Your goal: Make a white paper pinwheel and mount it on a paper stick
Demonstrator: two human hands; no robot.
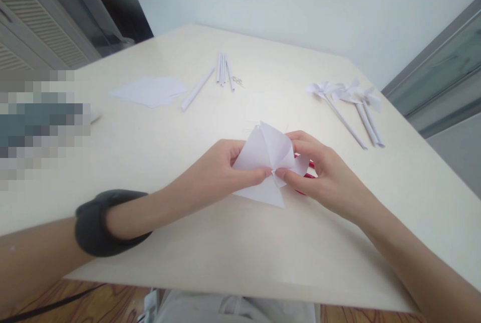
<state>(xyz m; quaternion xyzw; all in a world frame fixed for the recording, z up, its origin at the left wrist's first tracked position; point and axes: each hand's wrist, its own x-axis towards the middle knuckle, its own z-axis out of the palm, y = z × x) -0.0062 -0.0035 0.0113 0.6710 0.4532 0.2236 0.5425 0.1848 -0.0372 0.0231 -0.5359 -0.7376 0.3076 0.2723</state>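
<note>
Folded white paper [265,162], shaped like pinwheel blades, is held just above the near middle of the pale table [233,248], pinched at its centre from both sides. On one side the left hand [218,172] grasps it with thumb and fingertips closed on the folds; a dark band [93,222] wraps that forearm. From the other side the right hand [323,175] grips the same centre point, its fingers also closed on the paper. Something red [308,168] shows just behind the paper under the right hand; what it is cannot be told. Farther off to the right lie finished paper pinwheels [347,100] on rolled sticks. At the far middle lie loose rolled paper sticks [221,69], with a stack of flat white sheets [150,91] to their left.
</note>
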